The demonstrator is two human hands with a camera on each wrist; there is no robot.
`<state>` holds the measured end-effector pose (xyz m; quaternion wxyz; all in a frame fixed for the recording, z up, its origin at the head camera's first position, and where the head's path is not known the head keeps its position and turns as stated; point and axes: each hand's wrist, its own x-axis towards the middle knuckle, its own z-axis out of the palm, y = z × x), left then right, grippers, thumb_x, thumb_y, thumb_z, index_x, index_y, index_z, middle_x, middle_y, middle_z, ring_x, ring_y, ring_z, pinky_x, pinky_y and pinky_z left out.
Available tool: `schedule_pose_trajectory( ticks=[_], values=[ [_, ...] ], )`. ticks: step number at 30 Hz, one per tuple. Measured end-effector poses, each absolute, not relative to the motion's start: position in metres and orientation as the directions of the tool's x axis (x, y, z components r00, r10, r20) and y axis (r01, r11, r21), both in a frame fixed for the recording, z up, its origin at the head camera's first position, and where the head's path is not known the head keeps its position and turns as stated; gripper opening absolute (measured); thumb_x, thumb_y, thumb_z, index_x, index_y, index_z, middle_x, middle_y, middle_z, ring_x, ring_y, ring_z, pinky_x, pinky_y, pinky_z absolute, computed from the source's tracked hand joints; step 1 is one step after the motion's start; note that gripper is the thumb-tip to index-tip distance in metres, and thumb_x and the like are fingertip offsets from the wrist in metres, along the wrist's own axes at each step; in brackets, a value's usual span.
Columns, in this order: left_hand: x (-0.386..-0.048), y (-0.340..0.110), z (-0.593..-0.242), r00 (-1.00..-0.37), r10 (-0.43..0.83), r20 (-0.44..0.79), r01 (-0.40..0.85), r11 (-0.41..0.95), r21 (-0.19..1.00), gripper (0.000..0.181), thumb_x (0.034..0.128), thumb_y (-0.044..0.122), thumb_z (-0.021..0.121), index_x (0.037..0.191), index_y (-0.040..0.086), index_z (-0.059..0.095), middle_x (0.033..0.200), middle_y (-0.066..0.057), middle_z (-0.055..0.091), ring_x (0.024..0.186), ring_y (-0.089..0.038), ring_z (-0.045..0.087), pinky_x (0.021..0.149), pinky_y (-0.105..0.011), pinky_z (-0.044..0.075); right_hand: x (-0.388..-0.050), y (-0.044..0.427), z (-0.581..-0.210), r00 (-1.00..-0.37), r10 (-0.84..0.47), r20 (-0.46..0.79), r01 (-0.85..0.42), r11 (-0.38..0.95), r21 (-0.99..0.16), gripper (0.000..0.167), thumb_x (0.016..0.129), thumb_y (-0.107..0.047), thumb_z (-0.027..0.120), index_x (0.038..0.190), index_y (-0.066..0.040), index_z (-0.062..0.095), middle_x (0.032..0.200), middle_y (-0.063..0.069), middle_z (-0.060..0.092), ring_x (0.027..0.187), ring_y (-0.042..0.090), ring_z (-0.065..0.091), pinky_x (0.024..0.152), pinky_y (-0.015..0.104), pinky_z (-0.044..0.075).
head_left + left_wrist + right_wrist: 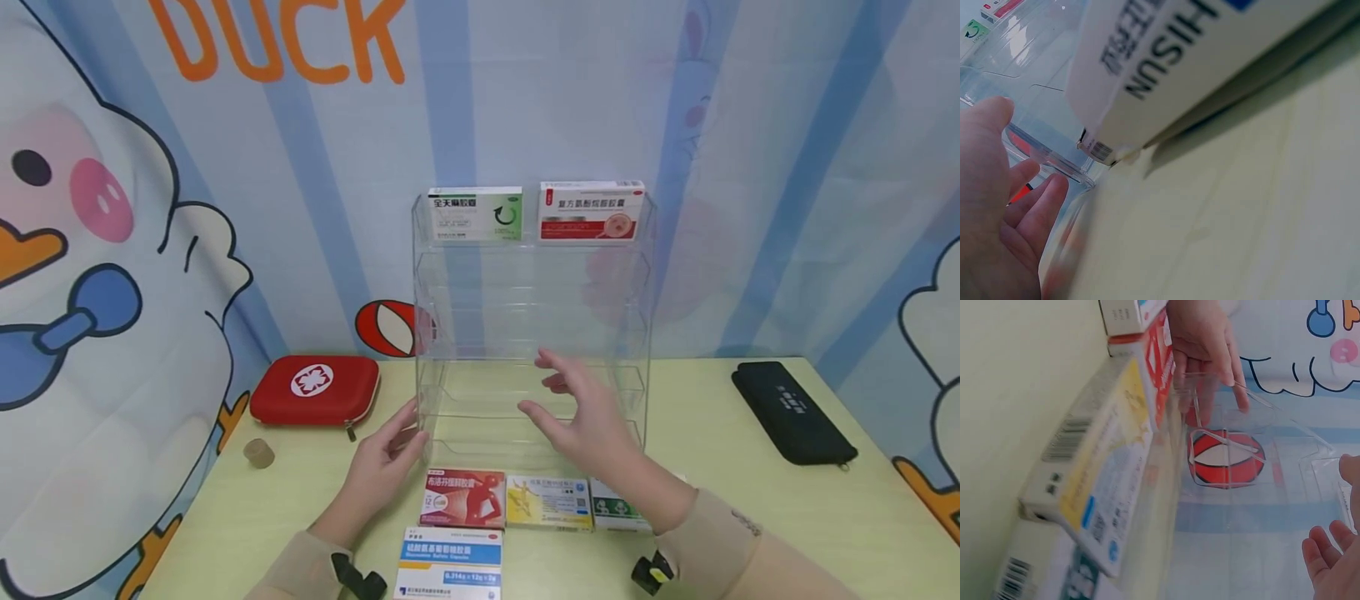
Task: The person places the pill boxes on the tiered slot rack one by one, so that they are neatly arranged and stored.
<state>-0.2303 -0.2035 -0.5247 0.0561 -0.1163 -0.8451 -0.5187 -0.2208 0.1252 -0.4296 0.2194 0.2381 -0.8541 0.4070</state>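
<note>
A clear tiered rack (532,293) stands at the table's back. Its top tier holds a green-and-white box (475,214) and a red-and-white box (591,212). At the rack's lower left side is the left hand (377,468), fingertips against the edge, thumb apart from the fingers; the left wrist view also shows this hand (1000,206). In front of the lower tiers, the right hand (596,417) hovers with thumb and fingers spread and nothing between them. Before the rack lie a red box (462,498), a yellow-and-white box (549,502), a partly hidden green-and-white box (615,510) and a blue-and-white box (448,565).
To the left are a red zipped case (315,390) and a small brown cylindrical piece (258,453). A black zipped pouch (793,412) lies at the right of the table (720,433). Behind the rack hangs a striped blue cloth (525,100) with cartoon prints.
</note>
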Motion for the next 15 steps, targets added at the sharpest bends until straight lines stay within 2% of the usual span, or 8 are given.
schedule_pose_trajectory(
  ticks=[8,15],
  values=[
    [-0.232,-0.204,-0.527,-0.965,0.140,0.223,0.262,0.433,0.862,0.064,0.1081,0.030,0.073,0.167,0.037,0.048,0.161,-0.009,0.064,0.141,-0.031,0.070,0.112,-0.040,0.061,-0.201,0.113,-0.455,-0.831,-0.290,0.475,-0.554,0.510,-0.658,0.078,0.095,-0.022,0.089,0.161,-0.004,0.051,0.149,0.011,0.068,0.119,0.024,0.073,0.106,0.042,0.066],
    [-0.232,-0.204,-0.526,-0.964,0.141,0.227,0.266,0.432,0.862,0.064,0.1082,0.029,0.073,0.167,0.036,0.048,0.160,-0.008,0.064,0.140,-0.030,0.070,0.111,-0.038,0.061,-0.183,0.102,-0.468,-0.861,-0.347,0.372,-0.506,0.505,-0.700,0.082,0.094,-0.031,0.090,0.162,-0.007,0.050,0.152,0.012,0.067,0.120,0.030,0.073,0.105,0.043,0.065]
  ],
)
